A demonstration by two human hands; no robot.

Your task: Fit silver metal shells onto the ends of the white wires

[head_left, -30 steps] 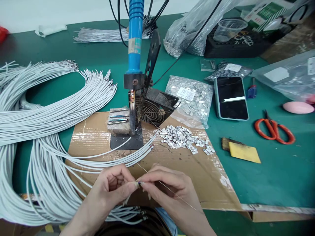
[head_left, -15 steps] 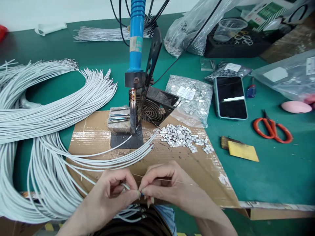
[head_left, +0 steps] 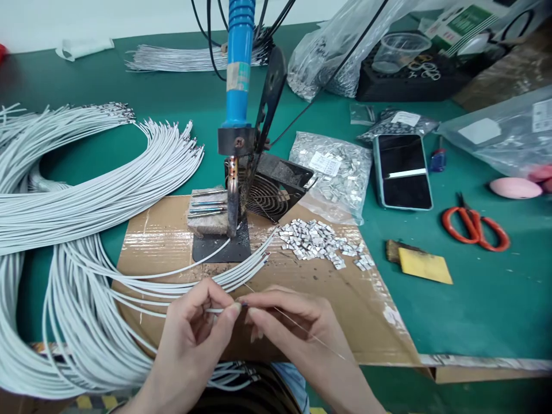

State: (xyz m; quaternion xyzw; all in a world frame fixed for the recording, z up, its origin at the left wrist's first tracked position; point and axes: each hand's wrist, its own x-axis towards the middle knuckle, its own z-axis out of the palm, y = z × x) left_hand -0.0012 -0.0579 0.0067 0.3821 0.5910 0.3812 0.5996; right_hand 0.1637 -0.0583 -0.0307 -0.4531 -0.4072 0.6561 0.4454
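Observation:
My left hand [head_left: 196, 333] pinches the end of a white cable [head_left: 218, 310] between thumb and forefinger, over the near edge of a cardboard sheet [head_left: 302, 287]. My right hand [head_left: 293, 328] meets it fingertip to fingertip and pinches the cable tip, with a thin bare wire [head_left: 310, 336] running back across its fingers. A few loose white cables [head_left: 207, 276] curve across the cardboard just beyond my hands. A pile of small metal terminals [head_left: 319, 241] lies to the right of them.
A blue-handled soldering iron [head_left: 237, 75] stands in a black stand [head_left: 222, 244] with a small fan [head_left: 271, 192] behind. Big bundles of white cables [head_left: 86, 190] fill the left. A bag of terminals [head_left: 334, 172], phone [head_left: 403, 172], orange scissors [head_left: 474, 227] and yellow sponge [head_left: 425, 265] lie right.
My hands dipped toward me half a second ago and have come back up over the cardboard edge. The pinch on the cable end is unchanged; the bare wire again slants down to the right.

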